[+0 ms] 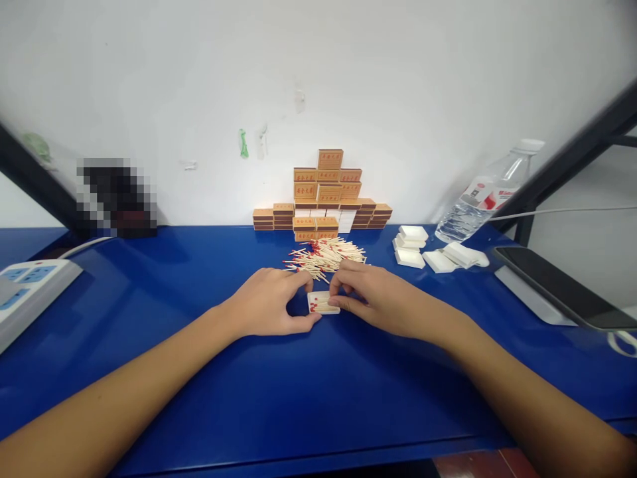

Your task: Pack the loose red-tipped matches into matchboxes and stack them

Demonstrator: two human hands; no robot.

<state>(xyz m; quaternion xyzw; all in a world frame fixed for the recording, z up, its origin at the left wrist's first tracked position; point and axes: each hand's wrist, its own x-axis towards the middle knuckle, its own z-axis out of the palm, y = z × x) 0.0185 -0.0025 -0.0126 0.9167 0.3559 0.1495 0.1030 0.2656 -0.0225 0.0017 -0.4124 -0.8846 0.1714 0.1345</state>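
Note:
A small white matchbox tray (323, 303) with red-tipped matches in it lies on the blue table (298, 398) between my hands. My left hand (271, 302) pinches its left end with thumb and forefinger. My right hand (371, 295) grips its right end, fingers curled over the top. Just behind the hands lies a loose pile of matches (326, 255). Against the wall stands a stack of brown matchboxes (323, 196).
Several empty white trays (428, 251) lie at the right, beside a tilted plastic water bottle (485, 196). A dark phone (562, 285) rests on a stand at far right. A white power strip (30, 285) sits at the left edge.

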